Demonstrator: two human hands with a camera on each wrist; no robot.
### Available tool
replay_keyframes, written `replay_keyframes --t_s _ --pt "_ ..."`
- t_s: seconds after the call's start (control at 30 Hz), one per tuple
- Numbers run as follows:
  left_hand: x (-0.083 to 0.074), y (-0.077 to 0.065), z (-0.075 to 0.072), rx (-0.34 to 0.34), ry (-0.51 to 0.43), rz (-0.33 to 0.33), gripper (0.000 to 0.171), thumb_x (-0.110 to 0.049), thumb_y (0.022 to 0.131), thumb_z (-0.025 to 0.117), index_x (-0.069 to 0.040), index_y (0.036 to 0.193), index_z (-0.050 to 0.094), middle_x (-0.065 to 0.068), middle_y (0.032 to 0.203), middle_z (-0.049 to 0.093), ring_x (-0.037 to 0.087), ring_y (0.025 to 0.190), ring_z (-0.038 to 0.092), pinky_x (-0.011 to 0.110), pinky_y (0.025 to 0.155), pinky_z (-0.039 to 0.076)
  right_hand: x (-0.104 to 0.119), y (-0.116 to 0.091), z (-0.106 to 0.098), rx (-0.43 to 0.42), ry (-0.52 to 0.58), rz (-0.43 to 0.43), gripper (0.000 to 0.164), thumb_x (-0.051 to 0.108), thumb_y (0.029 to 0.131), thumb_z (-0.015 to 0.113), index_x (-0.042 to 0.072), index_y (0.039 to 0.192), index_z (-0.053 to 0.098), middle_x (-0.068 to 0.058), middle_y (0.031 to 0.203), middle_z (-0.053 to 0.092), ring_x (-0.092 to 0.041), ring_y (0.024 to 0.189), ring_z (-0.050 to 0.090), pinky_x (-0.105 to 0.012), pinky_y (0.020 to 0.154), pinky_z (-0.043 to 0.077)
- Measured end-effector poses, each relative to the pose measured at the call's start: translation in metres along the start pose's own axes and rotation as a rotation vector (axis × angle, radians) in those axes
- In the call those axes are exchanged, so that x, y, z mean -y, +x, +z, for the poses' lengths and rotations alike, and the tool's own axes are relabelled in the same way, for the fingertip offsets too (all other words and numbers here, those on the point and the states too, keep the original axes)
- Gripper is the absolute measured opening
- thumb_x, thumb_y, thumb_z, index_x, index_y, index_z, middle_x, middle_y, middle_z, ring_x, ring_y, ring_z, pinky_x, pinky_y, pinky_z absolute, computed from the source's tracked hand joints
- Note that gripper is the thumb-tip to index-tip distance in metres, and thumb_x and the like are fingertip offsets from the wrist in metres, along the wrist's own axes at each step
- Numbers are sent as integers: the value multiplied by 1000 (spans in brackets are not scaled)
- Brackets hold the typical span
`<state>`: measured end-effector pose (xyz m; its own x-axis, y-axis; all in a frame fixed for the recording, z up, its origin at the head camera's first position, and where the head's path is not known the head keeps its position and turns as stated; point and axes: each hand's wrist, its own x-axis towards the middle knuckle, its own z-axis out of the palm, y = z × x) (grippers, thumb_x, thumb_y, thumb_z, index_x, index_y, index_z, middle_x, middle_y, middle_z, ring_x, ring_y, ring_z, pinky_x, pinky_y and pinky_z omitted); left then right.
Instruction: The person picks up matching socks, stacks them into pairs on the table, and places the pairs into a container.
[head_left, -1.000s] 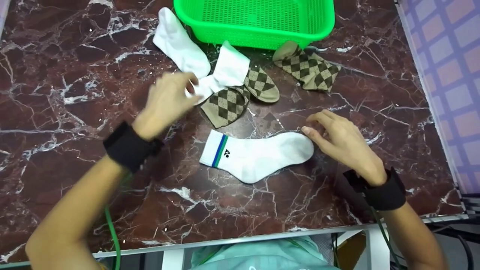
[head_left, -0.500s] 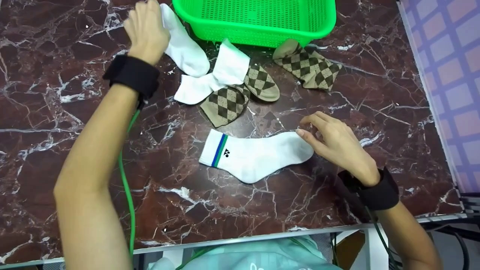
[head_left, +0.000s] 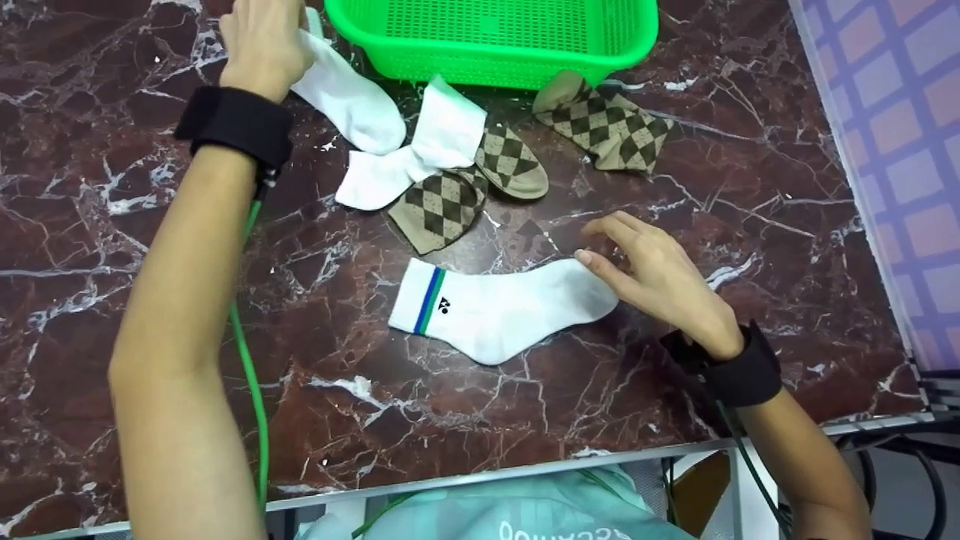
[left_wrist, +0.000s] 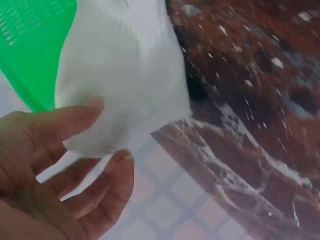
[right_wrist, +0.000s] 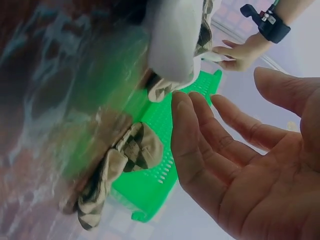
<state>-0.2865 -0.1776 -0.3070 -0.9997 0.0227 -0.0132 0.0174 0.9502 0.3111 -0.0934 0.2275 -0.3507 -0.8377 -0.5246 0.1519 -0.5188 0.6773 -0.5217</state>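
Note:
At the upper left of the head view my left hand (head_left: 264, 41) reaches to a plain white sock (head_left: 351, 101) beside the basket. The left wrist view shows the thumb on top of that sock's end and curled fingers (left_wrist: 117, 185) underneath, pinching it. Another white sock (head_left: 517, 304), with blue and green stripes and a small black logo at its cuff, lies flat in front. My right hand (head_left: 656, 274) hovers by its toe, fingers relaxed and slightly bent, holding nothing. In the right wrist view its palm (right_wrist: 270, 195) is bare.
A green plastic basket (head_left: 487, 67) stands at the back. Before it lie a folded white sock (head_left: 450, 124), a brown argyle sock (head_left: 442, 210) partly under it, and another argyle sock (head_left: 619, 131) to the right. A green cable (head_left: 251, 382) trails along the left arm.
My left hand has moved from the middle white sock up and left to the far white sock and now pinches its end. My right hand has drifted slightly left over the striped sock's toe.

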Motion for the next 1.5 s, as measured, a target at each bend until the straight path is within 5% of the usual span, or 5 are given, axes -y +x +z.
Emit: replay_keyframes --t_s 0.33,0.8,0.93,1.1,1.5 --pt "-16 -36 -11 -172 13 191 23 9 64 39 2 84 47 19 87 50 43 76 48 56 58 35 2 16 6 50 61 -31 29 33 88 55 10 107 58 0 99 58 -9 76 54 -31 66 46" --pt "-64 -93 -51 -433 80 360 49 11 68 38 -10 111 51 13 88 52 32 66 44 47 47 35 6 31 10 43 250 -52 26 25 89 55 7 108 58 -1 99 61 -14 79 57 -29 67 48" --pt "-83 -108 -55 -551 126 452 56 8 73 39 -16 123 49 10 84 53 24 55 39 35 40 25 15 34 7 57 472 69 28 23 94 47 5 114 54 -4 93 62 -21 71 59 -31 60 50" --pt "-113 -130 -44 -530 172 568 24 -5 90 43 -2 111 55 14 84 60 26 57 48 35 38 34 28 38 6 66 878 190 37 23 98 35 -1 124 43 -26 93 58 -38 74 58 -43 64 50" --pt "-149 -180 -13 -600 235 906 17 -5 93 40 1 90 56 14 83 62 25 68 57 31 47 47 8 32 24 213 1676 468 72 56 90 30 -4 129 31 -21 81 61 -24 58 58 -30 51 48"
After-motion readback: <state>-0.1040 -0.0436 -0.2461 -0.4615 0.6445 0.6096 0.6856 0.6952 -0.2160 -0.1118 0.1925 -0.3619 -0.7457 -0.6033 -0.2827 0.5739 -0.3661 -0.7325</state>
